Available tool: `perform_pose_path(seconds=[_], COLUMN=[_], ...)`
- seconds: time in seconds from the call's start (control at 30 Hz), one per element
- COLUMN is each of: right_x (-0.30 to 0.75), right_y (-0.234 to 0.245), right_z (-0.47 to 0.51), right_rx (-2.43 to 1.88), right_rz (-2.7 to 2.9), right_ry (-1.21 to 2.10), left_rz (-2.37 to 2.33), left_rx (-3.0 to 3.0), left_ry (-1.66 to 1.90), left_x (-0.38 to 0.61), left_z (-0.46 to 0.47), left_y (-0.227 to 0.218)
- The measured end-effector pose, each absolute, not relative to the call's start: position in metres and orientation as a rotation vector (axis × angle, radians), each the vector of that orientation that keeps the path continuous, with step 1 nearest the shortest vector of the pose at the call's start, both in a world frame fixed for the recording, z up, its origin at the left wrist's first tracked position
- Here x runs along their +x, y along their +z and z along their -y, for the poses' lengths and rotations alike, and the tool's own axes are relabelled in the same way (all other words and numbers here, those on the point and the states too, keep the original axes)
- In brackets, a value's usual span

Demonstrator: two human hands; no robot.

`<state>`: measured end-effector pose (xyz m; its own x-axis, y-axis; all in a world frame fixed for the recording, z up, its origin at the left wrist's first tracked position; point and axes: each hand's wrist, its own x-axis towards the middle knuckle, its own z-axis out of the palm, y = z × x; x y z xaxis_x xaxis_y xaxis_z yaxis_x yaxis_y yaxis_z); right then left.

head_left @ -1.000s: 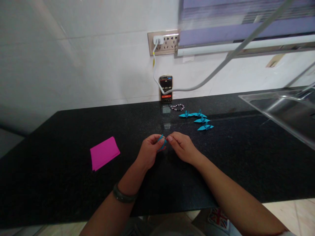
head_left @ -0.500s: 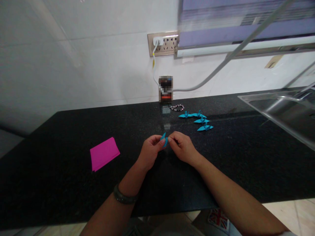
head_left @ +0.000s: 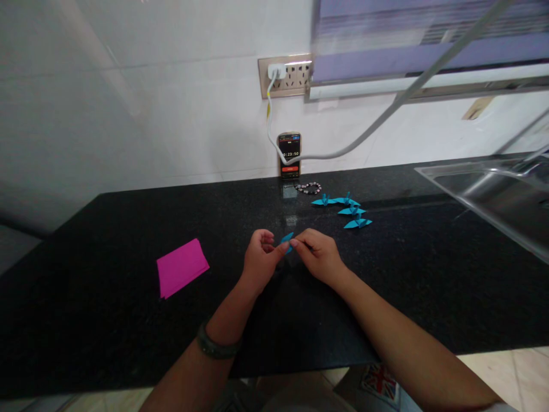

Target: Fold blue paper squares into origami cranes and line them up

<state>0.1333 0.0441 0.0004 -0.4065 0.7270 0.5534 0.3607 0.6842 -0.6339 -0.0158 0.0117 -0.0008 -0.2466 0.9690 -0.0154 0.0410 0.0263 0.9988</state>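
Note:
A small folded piece of blue paper [head_left: 287,240] is pinched between both my hands just above the black countertop [head_left: 107,240]. My left hand [head_left: 259,258] grips it from the left with fingers curled. My right hand [head_left: 318,256] pinches its right end with thumb and forefinger. Several finished blue paper cranes [head_left: 346,209] lie on the counter behind and to the right of my hands. A stack of pink paper [head_left: 182,266] lies to the left.
A phone [head_left: 289,154] leans on the white wall, its white cable running up to a socket strip [head_left: 285,75]. A bead bracelet [head_left: 307,187] lies near it. A steel sink [head_left: 493,194] is set at the right. The counter's front edge runs under my forearms.
The blue paper has turned from upright to lying more level between my fingertips, and my left fingers have lifted slightly. My hands stayed in the same spot.

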Motion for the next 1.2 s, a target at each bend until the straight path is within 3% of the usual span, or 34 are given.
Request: perform_pose_path(seconds=[0.17,0.43,0.63,1.0,1.2], right_x=[0.135,0.136,0.142,0.141,0.129], right_y=[0.004,0.002,0.005,0.007,-0.003], right_z=[-0.041,-0.049,-0.052,-0.044,-0.04], right_rx=[-0.791,-0.964,-0.895,-0.709,-0.488], right_rz=[2.055,1.787,1.969,1.422,1.009], right_ry=[0.492,0.868,1.106,2.137,2.253], left_rz=[-1.326,-1.188,-1.118,-0.984,-0.778], left_rx=[1.101,1.255,1.33,1.148,0.8], left_ry=[1.054,1.078,0.954,0.827,0.973], left_x=[-0.018,-0.028,-0.033,-0.034,-0.027], left_z=[-0.011,-0.01,-0.011,-0.006,-0.004], left_y=[0.003,0.009,0.011,0.013,0.011])
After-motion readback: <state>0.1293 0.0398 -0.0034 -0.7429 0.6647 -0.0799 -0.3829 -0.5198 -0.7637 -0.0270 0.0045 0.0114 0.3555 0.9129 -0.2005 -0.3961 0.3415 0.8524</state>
